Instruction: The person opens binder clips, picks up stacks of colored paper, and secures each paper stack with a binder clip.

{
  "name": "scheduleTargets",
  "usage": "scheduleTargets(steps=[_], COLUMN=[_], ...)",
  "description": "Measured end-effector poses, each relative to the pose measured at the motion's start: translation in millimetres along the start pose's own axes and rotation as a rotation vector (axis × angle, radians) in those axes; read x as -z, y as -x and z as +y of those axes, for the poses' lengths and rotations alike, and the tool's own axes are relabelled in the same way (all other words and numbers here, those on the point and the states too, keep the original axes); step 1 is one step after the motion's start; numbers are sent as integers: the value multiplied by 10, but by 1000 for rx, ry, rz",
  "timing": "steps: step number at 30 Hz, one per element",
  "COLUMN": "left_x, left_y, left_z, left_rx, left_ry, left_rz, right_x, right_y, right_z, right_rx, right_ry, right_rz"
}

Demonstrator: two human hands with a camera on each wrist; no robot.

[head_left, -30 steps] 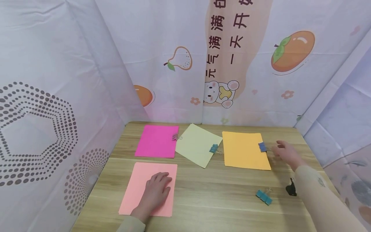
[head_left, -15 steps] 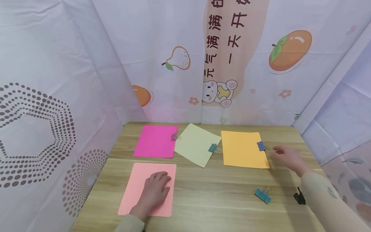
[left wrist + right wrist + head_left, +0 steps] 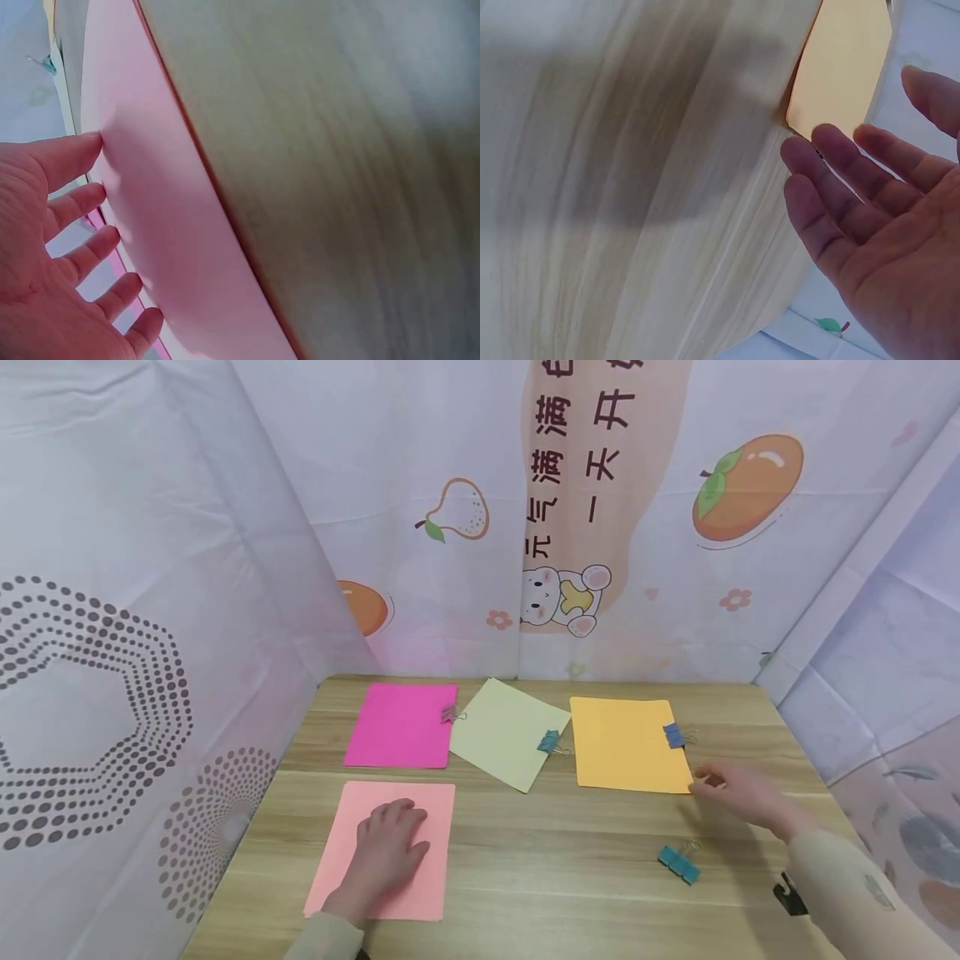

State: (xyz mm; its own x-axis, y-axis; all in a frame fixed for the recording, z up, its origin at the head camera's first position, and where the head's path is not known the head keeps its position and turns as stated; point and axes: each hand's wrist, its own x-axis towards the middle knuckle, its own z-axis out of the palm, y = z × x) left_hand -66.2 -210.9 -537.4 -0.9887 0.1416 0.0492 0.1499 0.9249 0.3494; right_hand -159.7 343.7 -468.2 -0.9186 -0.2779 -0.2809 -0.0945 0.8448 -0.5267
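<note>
My left hand (image 3: 386, 856) lies spread on a stack of light pink paper (image 3: 337, 852); in the left wrist view its fingertips (image 3: 105, 191) are close to the paper, and contact is hard to tell. At the near right corner of the orange paper (image 3: 630, 743) is my right hand (image 3: 738, 789), fingers loosely extended and thumb apart in the right wrist view, holding nothing. Whether its fingertips touch that corner is unclear. A blue binder clip (image 3: 674, 736) grips the orange paper's right edge, just beyond this hand. A loose teal binder clip (image 3: 678, 864) lies nearer me on the table.
Magenta paper (image 3: 401, 727) with a purple binder clip (image 3: 448, 713) lies at the back left. Beside it, pale green paper (image 3: 506, 735) sits turned at an angle, a teal binder clip (image 3: 550, 742) on its edge. Printed cloth (image 3: 420, 627) hangs behind the wooden table (image 3: 540, 852).
My right hand has moved from beside the blue binder clip towards me, to the orange paper's near corner. The left hand has slid slightly left on the pink paper.
</note>
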Motion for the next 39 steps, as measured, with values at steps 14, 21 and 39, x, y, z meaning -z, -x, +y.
scheduleTargets(steps=[14,21,39], left_x=[-3,16,-11], left_y=[6,7,13], left_z=[-123,-105,-127], left_rx=[13,15,35], left_ry=[0,7,-2], left_rz=[-2,-1,-25], right_x=[-190,-291,-510], right_y=[119,161,211], right_z=[-90,-83,-34], right_rx=[40,51,200], right_ry=[-33,-51,-102], right_rz=[-64,-114,-167])
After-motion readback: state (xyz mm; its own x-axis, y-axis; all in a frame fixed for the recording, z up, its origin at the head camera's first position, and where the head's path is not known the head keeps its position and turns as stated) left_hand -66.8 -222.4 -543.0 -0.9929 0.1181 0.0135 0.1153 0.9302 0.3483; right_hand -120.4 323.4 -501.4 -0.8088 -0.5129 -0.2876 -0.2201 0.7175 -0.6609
